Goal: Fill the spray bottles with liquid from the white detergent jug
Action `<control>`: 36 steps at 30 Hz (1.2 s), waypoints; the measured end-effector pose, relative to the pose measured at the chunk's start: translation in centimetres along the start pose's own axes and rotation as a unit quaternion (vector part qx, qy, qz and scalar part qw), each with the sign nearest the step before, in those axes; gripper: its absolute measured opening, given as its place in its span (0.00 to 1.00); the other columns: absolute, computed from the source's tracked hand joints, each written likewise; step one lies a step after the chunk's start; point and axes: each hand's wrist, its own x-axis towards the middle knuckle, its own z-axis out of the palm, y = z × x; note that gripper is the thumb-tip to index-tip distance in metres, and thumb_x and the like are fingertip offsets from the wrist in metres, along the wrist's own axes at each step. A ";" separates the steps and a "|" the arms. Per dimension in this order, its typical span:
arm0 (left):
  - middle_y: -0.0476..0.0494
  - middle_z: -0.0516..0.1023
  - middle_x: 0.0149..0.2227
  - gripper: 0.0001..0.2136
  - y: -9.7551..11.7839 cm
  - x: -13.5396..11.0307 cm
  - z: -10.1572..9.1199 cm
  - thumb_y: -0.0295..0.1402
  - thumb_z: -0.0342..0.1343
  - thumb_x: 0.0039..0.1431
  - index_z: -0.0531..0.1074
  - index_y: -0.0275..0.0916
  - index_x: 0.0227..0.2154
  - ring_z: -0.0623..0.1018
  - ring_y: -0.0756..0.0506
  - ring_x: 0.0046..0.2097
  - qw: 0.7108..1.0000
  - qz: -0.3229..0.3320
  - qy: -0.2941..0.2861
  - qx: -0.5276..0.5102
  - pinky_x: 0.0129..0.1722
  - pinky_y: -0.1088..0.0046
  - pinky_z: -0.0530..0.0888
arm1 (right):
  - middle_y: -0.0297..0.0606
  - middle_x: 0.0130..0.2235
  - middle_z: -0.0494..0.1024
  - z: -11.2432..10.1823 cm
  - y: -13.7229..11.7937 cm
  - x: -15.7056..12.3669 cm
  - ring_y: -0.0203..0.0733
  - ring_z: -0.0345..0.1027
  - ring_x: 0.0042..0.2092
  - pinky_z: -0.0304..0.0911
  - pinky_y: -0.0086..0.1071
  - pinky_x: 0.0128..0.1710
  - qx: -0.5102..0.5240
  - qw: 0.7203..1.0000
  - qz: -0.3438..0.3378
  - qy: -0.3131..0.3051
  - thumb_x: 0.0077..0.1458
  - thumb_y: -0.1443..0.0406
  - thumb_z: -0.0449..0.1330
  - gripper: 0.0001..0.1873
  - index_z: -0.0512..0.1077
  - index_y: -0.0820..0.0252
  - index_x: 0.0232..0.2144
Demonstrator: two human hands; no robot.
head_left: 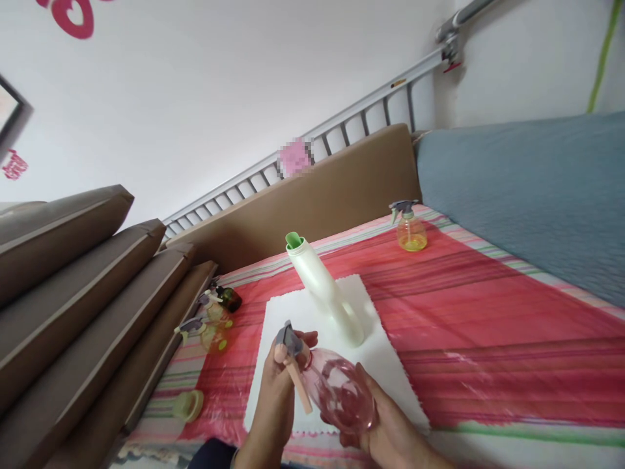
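Observation:
I hold a clear pink spray bottle (342,391) low in the middle of the view. My left hand (276,397) is closed around its grey trigger sprayer head (288,339) at the neck, thumb and fingers pinching it. My right hand (385,423) cups the round body from below and the right. Just beyond them a tall white jug (325,290) with an open green spout stands on a white cloth (381,352).
The cloth lies on a red striped sheet (488,312). A yellow spray bottle (410,228) stands at the back, two more spray bottles (212,322) and a dark bottle lie at left. A green cap (189,405) sits near brown cushions (73,293). A blue blanket (527,189) is at right.

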 end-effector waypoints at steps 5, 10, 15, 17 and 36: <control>0.37 0.79 0.38 0.16 1.0 -0.1 -0.2 0.39 0.68 0.36 0.77 0.36 0.30 0.77 0.36 0.42 0.995 0.045 0.058 0.061 0.41 0.62 0.72 | 0.41 0.37 0.81 -0.2 -0.1 -0.1 0.45 0.75 0.30 0.65 0.32 0.20 0.008 1.000 -0.018 0.014 0.60 0.53 0.49 0.19 0.68 0.60 0.45; 0.40 0.80 0.32 0.12 1.3 0.3 -0.7 0.34 0.69 0.34 0.77 0.38 0.26 0.78 0.38 0.37 0.991 0.056 0.075 0.095 0.39 0.63 0.74 | 0.43 0.35 0.81 -0.3 -0.2 0.1 0.47 0.75 0.31 0.64 0.32 0.20 -0.007 1.000 -0.015 0.000 0.59 0.51 0.50 0.22 0.68 0.62 0.44; 0.45 0.77 0.21 0.12 0.9 1.6 -1.3 0.33 0.70 0.29 0.76 0.41 0.21 0.78 0.38 0.30 0.993 0.053 0.032 0.095 0.34 0.61 0.74 | 0.42 0.32 0.81 -0.2 -0.1 0.0 0.45 0.75 0.30 0.65 0.30 0.20 -0.002 1.000 0.009 -0.015 0.57 0.49 0.52 0.23 0.72 0.63 0.39; 0.46 0.76 0.20 0.13 0.7 1.5 -1.4 0.33 0.70 0.29 0.76 0.41 0.23 0.77 0.38 0.29 0.994 0.056 0.020 0.096 0.34 0.61 0.74 | 0.42 0.31 0.80 -0.1 -0.1 -0.1 0.45 0.75 0.29 0.65 0.29 0.19 0.003 1.000 0.012 -0.015 0.56 0.49 0.52 0.23 0.72 0.63 0.37; 0.38 0.79 0.36 0.16 0.5 -1.6 1.6 0.41 0.66 0.41 0.75 0.38 0.32 0.77 0.35 0.43 0.995 0.042 0.075 0.046 0.44 0.59 0.71 | 0.43 0.33 0.80 -0.8 0.5 0.0 0.52 0.76 0.31 0.66 0.31 0.20 0.017 0.998 0.039 -0.047 0.54 0.45 0.51 0.29 0.63 0.57 0.50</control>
